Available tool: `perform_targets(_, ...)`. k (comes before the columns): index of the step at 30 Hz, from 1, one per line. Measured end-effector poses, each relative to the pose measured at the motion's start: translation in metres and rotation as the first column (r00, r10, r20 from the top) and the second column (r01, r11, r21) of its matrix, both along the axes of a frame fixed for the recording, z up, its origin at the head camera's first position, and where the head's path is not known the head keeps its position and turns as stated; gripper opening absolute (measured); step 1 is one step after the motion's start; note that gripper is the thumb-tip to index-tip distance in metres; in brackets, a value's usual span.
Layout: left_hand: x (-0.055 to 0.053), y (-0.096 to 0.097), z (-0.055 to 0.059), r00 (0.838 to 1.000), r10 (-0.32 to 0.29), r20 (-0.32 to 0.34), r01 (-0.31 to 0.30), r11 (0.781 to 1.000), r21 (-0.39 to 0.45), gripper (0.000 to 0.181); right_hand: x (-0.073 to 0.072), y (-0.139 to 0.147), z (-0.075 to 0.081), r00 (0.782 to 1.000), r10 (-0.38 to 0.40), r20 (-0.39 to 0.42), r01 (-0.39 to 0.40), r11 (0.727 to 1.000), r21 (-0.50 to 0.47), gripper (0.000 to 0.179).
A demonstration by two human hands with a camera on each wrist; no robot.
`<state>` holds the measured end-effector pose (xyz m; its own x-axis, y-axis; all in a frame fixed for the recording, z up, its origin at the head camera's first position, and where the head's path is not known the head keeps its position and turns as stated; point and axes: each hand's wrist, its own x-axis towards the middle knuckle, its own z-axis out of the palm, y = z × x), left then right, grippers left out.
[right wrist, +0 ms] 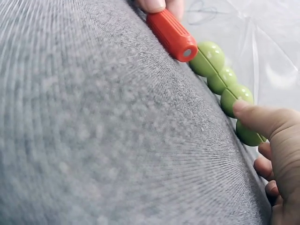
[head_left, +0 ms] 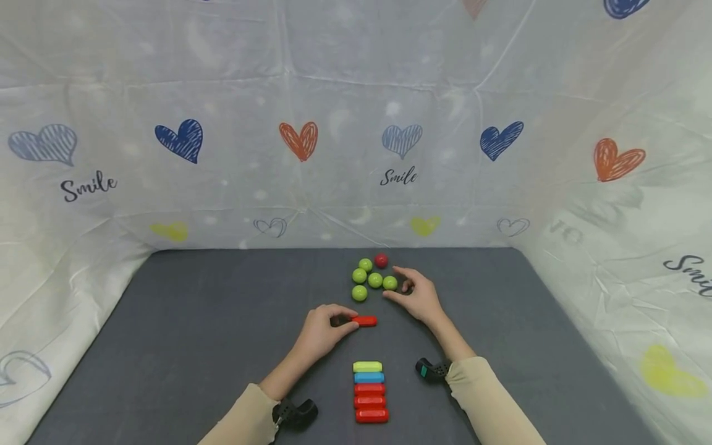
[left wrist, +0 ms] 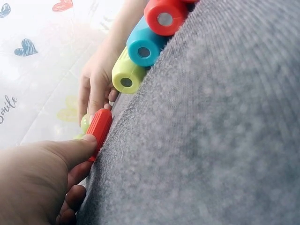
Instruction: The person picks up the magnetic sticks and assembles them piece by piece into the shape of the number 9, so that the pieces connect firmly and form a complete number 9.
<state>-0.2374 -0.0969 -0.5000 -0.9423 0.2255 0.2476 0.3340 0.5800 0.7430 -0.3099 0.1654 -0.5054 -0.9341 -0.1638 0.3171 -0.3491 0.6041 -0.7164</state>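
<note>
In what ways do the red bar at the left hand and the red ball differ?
The red bar is long and ribbed; the red ball is round. The left hand pinches the red bar, but no hand holds the red ball. The red bar is nearer; the red ball is farther back. Both are red.

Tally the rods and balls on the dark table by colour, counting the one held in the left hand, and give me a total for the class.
Red rods: 4
Blue rod: 1
Yellow-green rod: 1
Green balls: 5
Red ball: 1
Total: 12
</note>
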Motion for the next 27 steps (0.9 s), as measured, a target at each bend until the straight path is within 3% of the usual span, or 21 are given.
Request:
perform_targets(10, -0.0011, 0.0020, -0.0002, 1.000, 0.000, 0.015, 0.000, 1.000, -0.004, 0.017, 0.0004, 0.0009, -0.0002, 0.999, -0.034, 0.013, 0.033, 0.999, 0.007, 0.043)
perform_targets(20, 0.0000, 0.0003, -0.0009, 1.000, -0.009, -0.009, 0.009, 1.000, -0.027, 0.022, 0.0016, -0.0007, 0.0001, 1.000, -0.010, 0.002, 0.010, 1.000, -0.003, 0.043)
perform_targets(27, -0.0005, -0.0007, -0.0016, 0.999, -0.031, -0.030, 0.030, 0.998, -0.051, 0.022, 0.0071, -0.0008, -0.0009, 1.000, 0.005, -0.006, -0.006, 0.997, -0.080, 0.042)
